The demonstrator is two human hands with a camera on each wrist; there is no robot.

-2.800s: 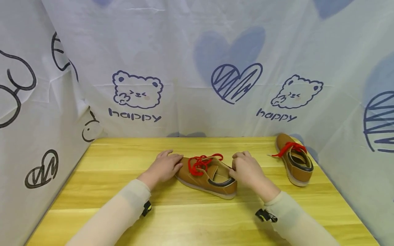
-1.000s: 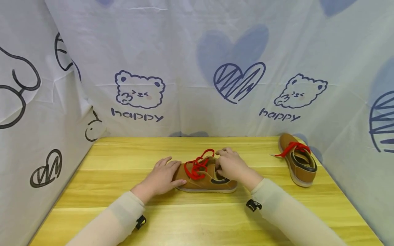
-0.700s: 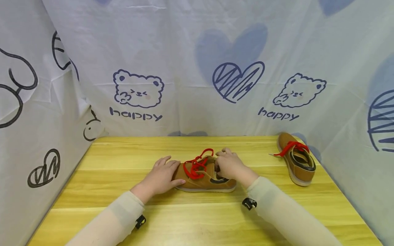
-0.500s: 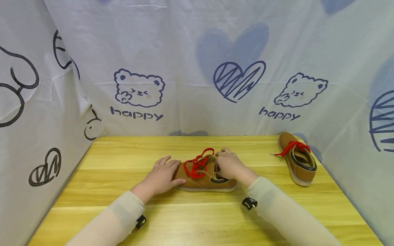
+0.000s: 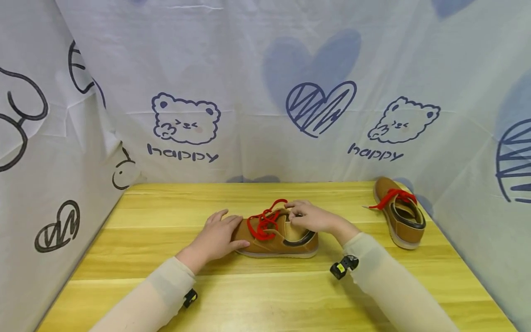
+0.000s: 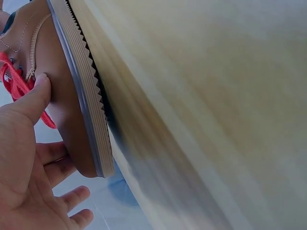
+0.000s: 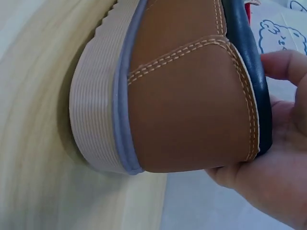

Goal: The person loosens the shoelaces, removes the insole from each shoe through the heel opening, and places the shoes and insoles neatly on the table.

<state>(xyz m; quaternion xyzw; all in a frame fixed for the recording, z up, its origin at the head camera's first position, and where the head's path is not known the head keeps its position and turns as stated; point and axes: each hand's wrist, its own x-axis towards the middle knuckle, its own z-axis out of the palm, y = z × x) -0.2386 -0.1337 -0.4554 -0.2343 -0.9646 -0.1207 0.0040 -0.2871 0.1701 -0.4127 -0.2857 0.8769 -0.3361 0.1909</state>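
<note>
A brown low shoe [image 5: 265,249] with red laces [image 5: 263,226] lies on its sole across the table, toe left. My left hand [image 5: 213,237] holds its toe, thumb on the near side and fingers round the front; the left wrist view shows the thumb [image 6: 41,86] against the brown upper. My right hand [image 5: 313,217] is at the heel opening, over the far side of the collar, index finger and thumb bent. In the right wrist view it curls around behind the dark padded collar [image 7: 249,86]. The pale insole [image 5: 293,231] shows; some right fingers are hidden.
A matching brown shoe [image 5: 408,237] with red laces stands at the back right of the wooden table [image 5: 265,299], toe away from me. A white cloth [image 5: 249,78] with bear and heart drawings hangs behind the table and along both sides.
The shoe has turned to lie straighter across the table, and my left thumb has come onto its near side. My right hand has lifted from the opening and uncovered the insole.
</note>
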